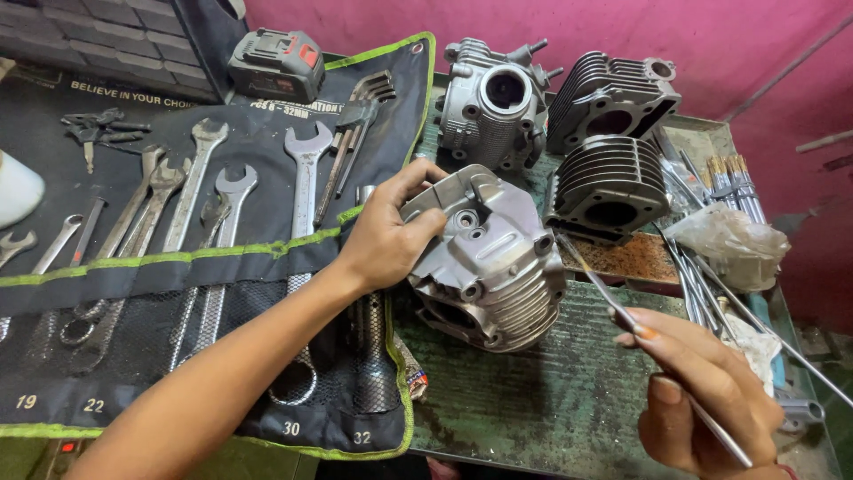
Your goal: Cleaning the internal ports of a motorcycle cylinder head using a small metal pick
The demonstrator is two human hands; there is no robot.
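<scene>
Head: finned grey cast cylinder head (493,267)

A pink wall (569,31) rose behind the worn green workbench (542,400), with grey storage drawers (98,36) left of that wall

— What's on the green tabletop (551,400)?
— A black tool roll (178,293) of spanners at its left end. Right of that roll, a grey cylinder head (498,267); beyond it finned cylinders (609,182), thin rods (702,284), perhaps a crumpled bag (729,244).
</scene>
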